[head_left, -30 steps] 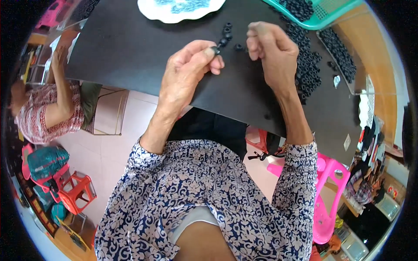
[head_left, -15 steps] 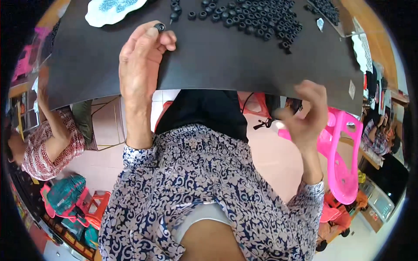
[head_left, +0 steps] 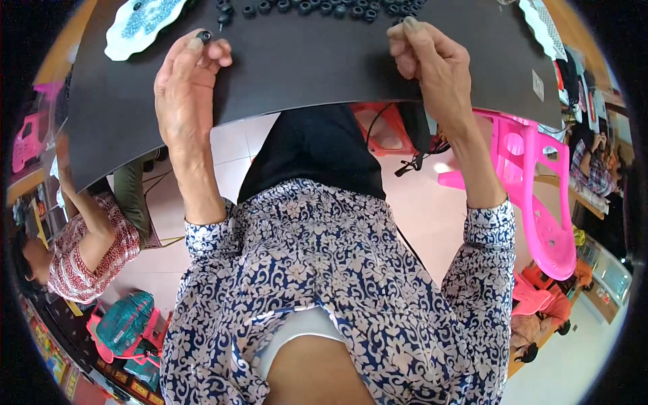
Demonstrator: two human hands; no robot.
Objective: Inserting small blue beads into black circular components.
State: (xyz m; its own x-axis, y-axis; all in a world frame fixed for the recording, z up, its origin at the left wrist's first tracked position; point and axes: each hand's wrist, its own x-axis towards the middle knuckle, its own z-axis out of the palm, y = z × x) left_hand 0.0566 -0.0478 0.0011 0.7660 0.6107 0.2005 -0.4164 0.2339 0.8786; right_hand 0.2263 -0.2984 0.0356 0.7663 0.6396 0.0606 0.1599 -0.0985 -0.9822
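Left hand (head_left: 185, 88), upper left of frame, pinches a small black rubber ring (head_left: 204, 36) betw. thumb & fingertips, just above the matte black surface (head_left: 304, 67). Right hand (head_left: 432, 61), upper right, is curled loosely, fingers bent, nothing visible in it. A row of same round black rings (head_left: 317, 7) lies at top edge. White scalloped plate (head_left: 142, 23) w/ blue bits at top left.

Single head fisheye, looking steeply down, close over black table (head_left: 304, 74) edge.
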